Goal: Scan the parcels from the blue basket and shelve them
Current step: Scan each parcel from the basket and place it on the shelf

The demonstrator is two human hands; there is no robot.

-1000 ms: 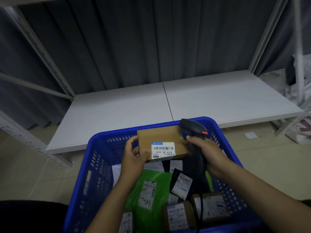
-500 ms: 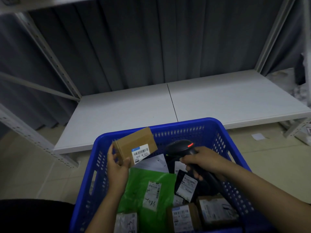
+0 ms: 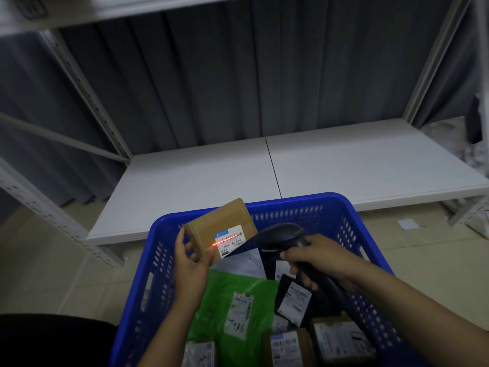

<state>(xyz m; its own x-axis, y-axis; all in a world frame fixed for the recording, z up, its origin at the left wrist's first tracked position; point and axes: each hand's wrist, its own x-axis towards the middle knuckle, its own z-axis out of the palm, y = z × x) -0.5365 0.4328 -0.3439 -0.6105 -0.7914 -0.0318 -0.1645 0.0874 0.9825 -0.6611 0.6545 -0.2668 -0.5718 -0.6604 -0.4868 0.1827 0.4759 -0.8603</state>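
Note:
My left hand (image 3: 191, 263) grips a small brown cardboard parcel (image 3: 211, 223) by its lower left corner, held tilted above the far left of the blue basket (image 3: 370, 250). A red scan line lies across the parcel's white barcode label (image 3: 230, 242). My right hand (image 3: 317, 258) grips the handle of a black barcode scanner (image 3: 280, 235), whose head points left at the label. Inside the basket lie a green mailer bag (image 3: 238, 295), a black bag (image 3: 293, 300), white envelopes and several brown boxes.
A low white shelf board (image 3: 291, 170) spans the rack just beyond the basket, with grey metal uprights (image 3: 84, 94) at both sides and a dark curtain behind. Another shelf runs overhead. Pale tiled floor lies left and right; white bags sit at the far right.
The scanner has swung up and left toward the parcel, and a red scan line now crosses the label. My left hand has held the parcel tilted at the basket's left.

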